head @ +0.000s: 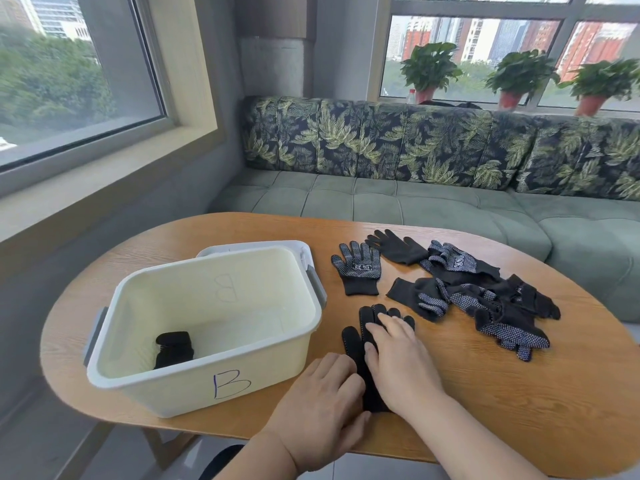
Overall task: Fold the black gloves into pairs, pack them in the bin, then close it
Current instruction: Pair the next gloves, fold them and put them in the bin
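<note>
Two hands are on a black glove (372, 311) that lies flat near the front edge of the worktop (450, 393), just right of the bin (194, 375), with its fingers pointing away from the person. The right hand (398, 362) lies open and flat on it, fingers straight, pressing the palm area down. The left hand (322, 407) sits at the glove's cuff side with fingers bent and thumb reaching toward the cuff. I cannot tell whether it pinches the fabric or only rests against it. The hands also hide whether one glove or a stacked two lies beneath them.

The step looks like flattening and squaring up before the fold. To do it well, smooth from cuff to fingertips so no finger is doubled under, and match the partner edge to edge. The single glove (358, 271) lying apart, dotted side up, looks easier to take than anything from the tangled pile (485, 303) farther right. Fold against the flat hand as an anchor and keep the bundle tight, since knit fabric probably springs open.

One folded pair (173, 349) lies in the bin's near left corner, and setting the next beside it would save room. The lid (249, 244) shows at the bin's far side, seemingly underneath it.
</note>
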